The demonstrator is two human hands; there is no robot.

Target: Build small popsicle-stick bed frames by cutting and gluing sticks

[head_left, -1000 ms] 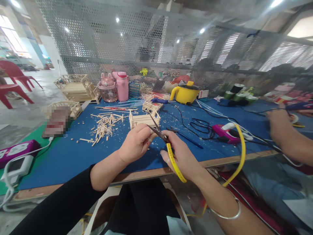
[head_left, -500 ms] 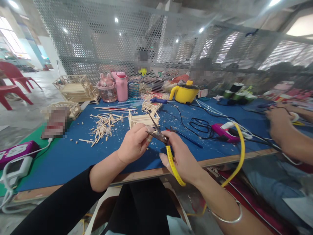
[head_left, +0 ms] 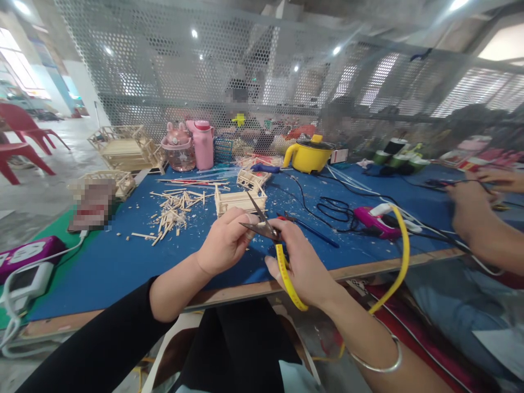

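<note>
My right hand (head_left: pixel 305 265) grips scissors (head_left: pixel 262 222) with long yellow looped handles (head_left: pixel 403 245), held just above the front of the blue table (head_left: pixel 123 262). The dark blades stand apart, pointing up and left. My left hand (head_left: pixel 224 244) is right beside them, its fingertips pinched at the lower blade on something small that I cannot make out. Just beyond both hands, a small frame of wooden sticks (head_left: pixel 240 200) sits on the table.
Cut sticks (head_left: pixel 176 210) are scattered at the left. Black cables (head_left: pixel 332 207) and a pink device (head_left: pixel 374 221) lie to the right. A yellow pot (head_left: pixel 311 155) and pink bottle (head_left: pixel 203 143) stand at the back. A co-worker's hand (head_left: pixel 470 215) works at far right.
The scissor blades have spread wider, the lower one now pointing towards my left fingertips. My hands have hardly shifted. The co-worker's hand moved slightly right.
</note>
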